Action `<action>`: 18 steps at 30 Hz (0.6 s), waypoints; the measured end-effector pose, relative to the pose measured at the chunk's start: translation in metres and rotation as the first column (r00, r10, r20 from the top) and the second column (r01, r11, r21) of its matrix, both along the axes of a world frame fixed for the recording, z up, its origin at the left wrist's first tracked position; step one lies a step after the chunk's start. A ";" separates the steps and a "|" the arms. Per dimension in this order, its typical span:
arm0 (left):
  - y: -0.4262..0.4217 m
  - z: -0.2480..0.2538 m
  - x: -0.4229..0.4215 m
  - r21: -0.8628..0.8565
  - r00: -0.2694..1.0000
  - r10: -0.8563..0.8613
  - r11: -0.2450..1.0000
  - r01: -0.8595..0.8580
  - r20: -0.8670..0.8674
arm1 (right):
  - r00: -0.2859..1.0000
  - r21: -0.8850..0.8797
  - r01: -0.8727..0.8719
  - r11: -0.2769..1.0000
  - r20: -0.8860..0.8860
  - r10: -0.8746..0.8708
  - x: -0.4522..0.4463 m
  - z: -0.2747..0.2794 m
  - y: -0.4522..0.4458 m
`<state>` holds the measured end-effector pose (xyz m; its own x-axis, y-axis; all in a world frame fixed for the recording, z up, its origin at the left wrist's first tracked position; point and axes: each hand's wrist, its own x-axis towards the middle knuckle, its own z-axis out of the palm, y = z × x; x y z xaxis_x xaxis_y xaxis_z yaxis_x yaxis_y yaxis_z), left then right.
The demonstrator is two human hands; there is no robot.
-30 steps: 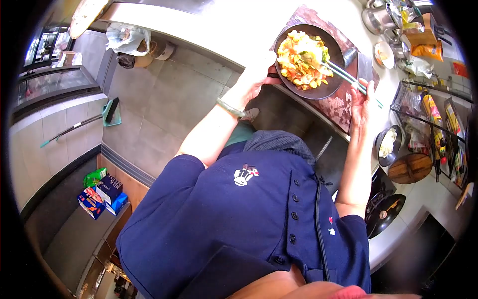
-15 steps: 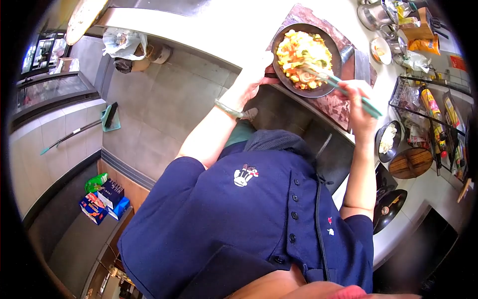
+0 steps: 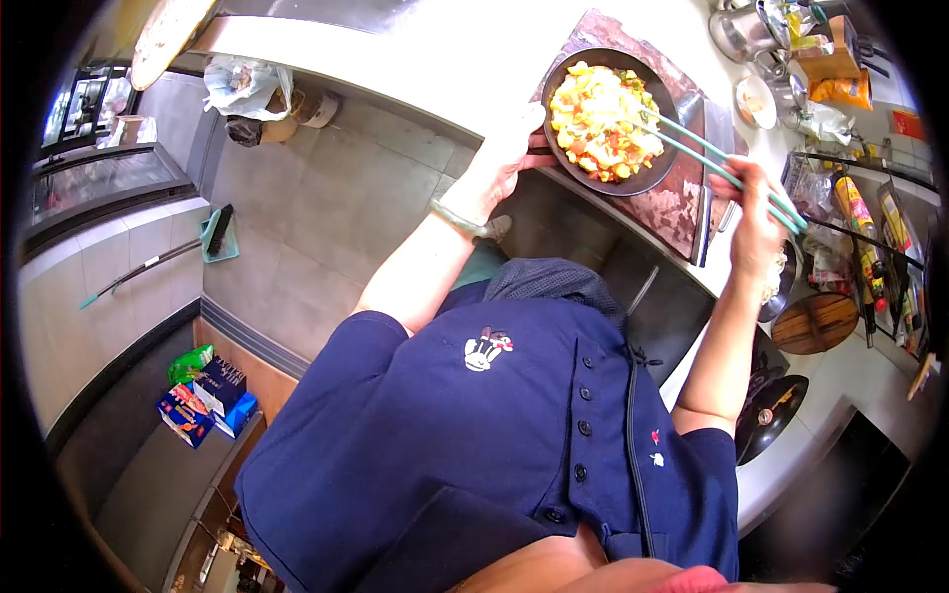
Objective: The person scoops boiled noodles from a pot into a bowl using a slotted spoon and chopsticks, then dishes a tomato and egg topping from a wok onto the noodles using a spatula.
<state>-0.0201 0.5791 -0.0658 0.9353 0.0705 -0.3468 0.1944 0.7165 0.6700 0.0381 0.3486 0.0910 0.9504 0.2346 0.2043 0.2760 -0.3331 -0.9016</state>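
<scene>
A dark round pan (image 3: 668,99) full of yellow and red chopped food (image 3: 605,119) stands on a reddish marbled board (image 3: 664,210). At its left side is my left hand (image 3: 509,158), with the fingers closed against the pan's rim and the thumb side washed out by glare. My right hand (image 3: 751,208) grips a pair of green chopsticks (image 3: 707,158) with metal tips. The tips, slightly apart, reach into the right part of the food.
Metal pots (image 3: 741,32) and a white bowl (image 3: 756,102) stand at the back right. Beyond my right forearm are a wire rack (image 3: 840,222) with bottles, a round wooden lid (image 3: 815,323) and a black wok (image 3: 771,420). A plastic bag (image 3: 247,87) hangs under the counter edge.
My right hand has moved right and slightly down with the chopsticks, whose tips shifted right and up across the food. My left hand has stayed at the pan.
</scene>
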 end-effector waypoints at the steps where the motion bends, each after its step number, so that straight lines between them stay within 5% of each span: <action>1: 0.000 0.001 -0.001 0.001 1.000 -0.002 1.000 0.002 -0.001 | 0.998 -0.009 0.055 0.998 0.031 -0.055 -0.004 0.010 -0.005; 6: -0.002 0.004 -0.001 0.016 1.000 -0.007 1.000 0.007 0.007 | 0.994 -0.045 -0.068 0.997 -0.093 0.063 -0.014 -0.011 0.001; 11: 0.003 0.021 -0.007 0.054 0.994 0.103 0.993 -0.100 -0.048 | 0.997 0.036 0.066 0.997 0.035 -0.068 -0.024 0.017 -0.020; 13: 0.000 0.023 -0.006 0.012 0.918 0.393 0.919 -0.394 0.060 | 0.999 0.020 0.041 0.999 0.006 -0.041 -0.030 0.017 -0.028; 16: -0.007 0.062 0.001 0.075 0.807 0.536 0.820 -0.567 0.248 | 0.979 0.288 0.199 0.937 -0.021 -0.202 -0.027 0.009 -0.067; 17: -0.019 0.083 0.001 -0.007 0.729 0.497 0.828 -0.560 0.470 | 0.983 0.394 0.178 0.902 -0.028 -0.181 -0.028 0.008 -0.084; 18: -0.032 0.123 -0.003 -0.058 0.739 0.443 0.873 -0.484 0.508 | 0.973 0.472 0.222 0.853 -0.046 -0.227 -0.032 0.006 -0.098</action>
